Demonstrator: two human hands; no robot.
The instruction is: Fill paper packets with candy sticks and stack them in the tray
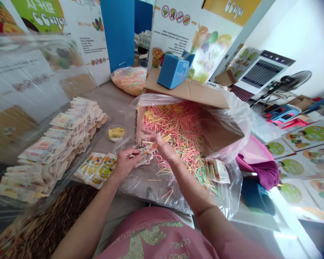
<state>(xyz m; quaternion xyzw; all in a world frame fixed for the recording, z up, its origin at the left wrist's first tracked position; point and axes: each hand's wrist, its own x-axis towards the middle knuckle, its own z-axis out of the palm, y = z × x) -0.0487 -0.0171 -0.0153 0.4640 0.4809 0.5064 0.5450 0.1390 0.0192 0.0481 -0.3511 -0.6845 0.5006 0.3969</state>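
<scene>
My left hand pinches small clear printed packets in front of the carton's near left corner. Just right of it, my right hand is over the packets' upper end, with a few yellow candy sticks at its thumb. Its outer fingers are stretched out to the left. Behind and below this hand, thin pink, yellow and green sticks fill an opened carton lined with clear plastic and spill out at the front. A small bowl of yellow pieces stands left of the carton.
Filled packets lie in long overlapping rows at left. Flat printed pouches are near my left forearm. More packets lie right of the sticks. A blue holder rests on the carton flap, and a bag of sticks stands behind.
</scene>
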